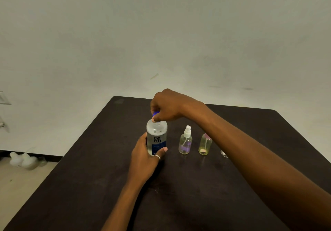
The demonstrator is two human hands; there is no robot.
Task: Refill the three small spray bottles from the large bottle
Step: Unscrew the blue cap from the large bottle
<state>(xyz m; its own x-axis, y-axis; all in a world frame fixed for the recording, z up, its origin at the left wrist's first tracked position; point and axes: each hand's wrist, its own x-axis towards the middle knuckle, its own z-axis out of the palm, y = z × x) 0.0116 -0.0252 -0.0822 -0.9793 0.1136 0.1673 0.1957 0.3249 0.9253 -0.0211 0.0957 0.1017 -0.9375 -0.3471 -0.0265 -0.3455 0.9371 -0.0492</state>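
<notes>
Cap within right fingers (bottle upright)

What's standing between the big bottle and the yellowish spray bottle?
Head view: a clear spray bottle with a white sprayer stands between the large bottle and the yellowish bottle.

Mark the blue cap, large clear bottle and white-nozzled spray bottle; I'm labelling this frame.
Blue plastic cap (155, 113): head view, exposed left edge.
Large clear plastic bottle (158, 139): head view, printed label.
Small clear white-nozzled spray bottle (185, 144): head view, body.
</notes>
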